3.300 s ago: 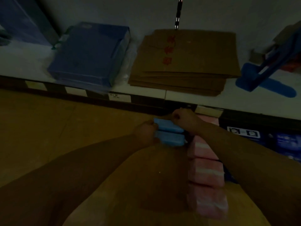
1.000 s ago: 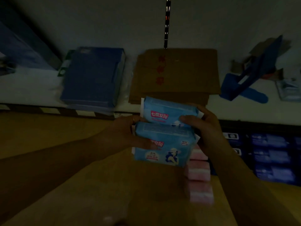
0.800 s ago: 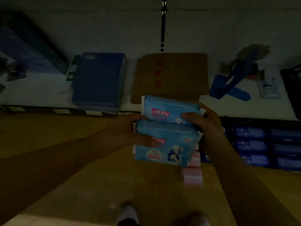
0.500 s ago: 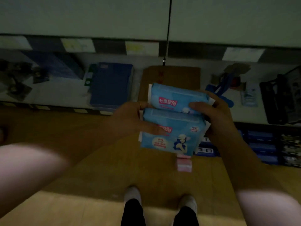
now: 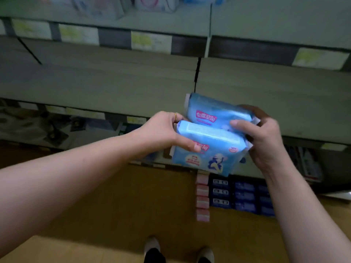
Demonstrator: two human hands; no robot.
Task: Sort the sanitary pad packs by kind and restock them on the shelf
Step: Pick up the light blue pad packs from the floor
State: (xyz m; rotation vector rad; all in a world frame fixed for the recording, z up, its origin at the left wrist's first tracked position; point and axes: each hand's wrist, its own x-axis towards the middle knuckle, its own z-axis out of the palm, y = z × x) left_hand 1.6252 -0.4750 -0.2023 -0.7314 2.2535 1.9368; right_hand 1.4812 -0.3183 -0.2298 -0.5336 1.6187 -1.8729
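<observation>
Light-blue soft plastic sanitary pad packs [image 5: 209,149], two of them, held stacked in both hands in front of the shelving.

The pair sits at 3 o'clock just off centre, one pack touching the other. The left hand [image 5: 163,130] grips the nearer pack's left end, thumb across its printed face. The right hand [image 5: 266,137] curls round the right ends of both. To do the step well, the person would likely keep both grips firm so the slick wrappers stay together, then lift them to the grey flat shelf board [image 5: 114,82] at 12 o'clock and set them down labels outward. At 5 o'clock, low down, a row of small pink packs [image 5: 202,198] lies just beside dark blue packs [image 5: 243,198]. The pink row is near the light-coloured shoes [image 5: 152,243] at 6 o'clock and could be trodden on.
</observation>
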